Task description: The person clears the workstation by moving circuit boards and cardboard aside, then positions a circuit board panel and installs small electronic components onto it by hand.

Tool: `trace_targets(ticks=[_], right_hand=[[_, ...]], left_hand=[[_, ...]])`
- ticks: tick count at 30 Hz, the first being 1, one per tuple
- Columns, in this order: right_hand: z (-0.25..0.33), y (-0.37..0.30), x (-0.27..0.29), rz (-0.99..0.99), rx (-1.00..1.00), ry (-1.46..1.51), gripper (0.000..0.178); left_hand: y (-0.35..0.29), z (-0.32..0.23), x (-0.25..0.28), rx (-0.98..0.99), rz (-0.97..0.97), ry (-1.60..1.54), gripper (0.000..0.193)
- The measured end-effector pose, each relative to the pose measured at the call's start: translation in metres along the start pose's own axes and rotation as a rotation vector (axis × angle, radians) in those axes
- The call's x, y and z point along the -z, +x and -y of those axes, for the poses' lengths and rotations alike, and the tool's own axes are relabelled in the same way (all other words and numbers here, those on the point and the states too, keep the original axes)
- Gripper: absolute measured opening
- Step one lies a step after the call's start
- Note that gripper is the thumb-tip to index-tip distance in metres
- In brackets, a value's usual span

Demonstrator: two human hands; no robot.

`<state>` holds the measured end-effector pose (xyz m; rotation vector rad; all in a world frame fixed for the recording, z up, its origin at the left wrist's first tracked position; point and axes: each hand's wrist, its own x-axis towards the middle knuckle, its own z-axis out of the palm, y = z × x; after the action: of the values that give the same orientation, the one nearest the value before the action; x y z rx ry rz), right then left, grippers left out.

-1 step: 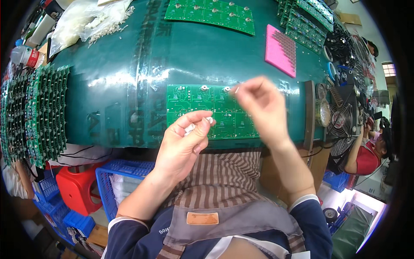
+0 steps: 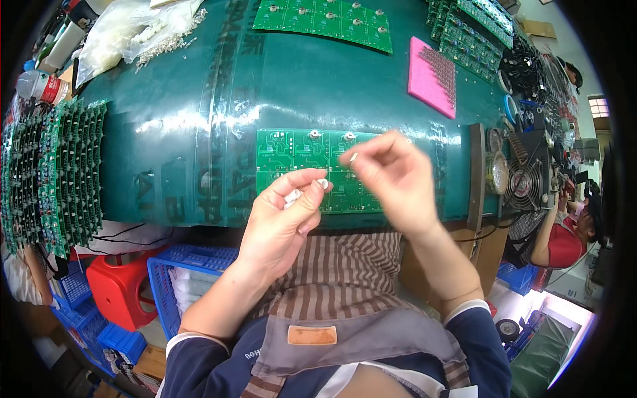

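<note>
A green circuit board panel lies near the table's front edge, with small round metal-topped parts standing along its far row. Over its front left part, my left hand is closed round several small white plastic pieces. One more white piece sits between its thumb and forefinger. My right hand, a little blurred, hovers above the panel's right part, hiding it. Its thumb and forefinger pinch a tiny pale piece, too small to name. The hands are close together but apart.
Another board panel lies at the back, beside a pink foam block bearing rows of small metal parts. Stacked boards stand at the left. A plastic bag with white pieces lies back left; a fan stands at the right.
My right hand has moved left and slightly nearer me, away from the panel's far row and toward my left hand. The left hand has stayed in place.
</note>
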<state>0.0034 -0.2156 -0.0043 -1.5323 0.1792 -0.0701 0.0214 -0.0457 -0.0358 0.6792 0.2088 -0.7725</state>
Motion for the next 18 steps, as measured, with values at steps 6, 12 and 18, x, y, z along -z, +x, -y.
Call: trace_targets(ticks=[6, 12, 18], right_hand=[[-0.016, -0.015, -0.018, 0.041, 0.073, 0.155, 0.010], [-0.015, -0.014, -0.017, 0.053, 0.110, 0.049, 0.010], [-0.014, -0.008, -0.015, 0.130, 0.280, -0.172, 0.007]], left_hand=[[0.000, 0.002, 0.000, -0.034, 0.016, -0.044, 0.018], [-0.003, 0.002, 0.004, -0.045, 0.005, -0.036, 0.018], [-0.007, -0.001, 0.003, -0.088, -0.024, 0.021, 0.018]])
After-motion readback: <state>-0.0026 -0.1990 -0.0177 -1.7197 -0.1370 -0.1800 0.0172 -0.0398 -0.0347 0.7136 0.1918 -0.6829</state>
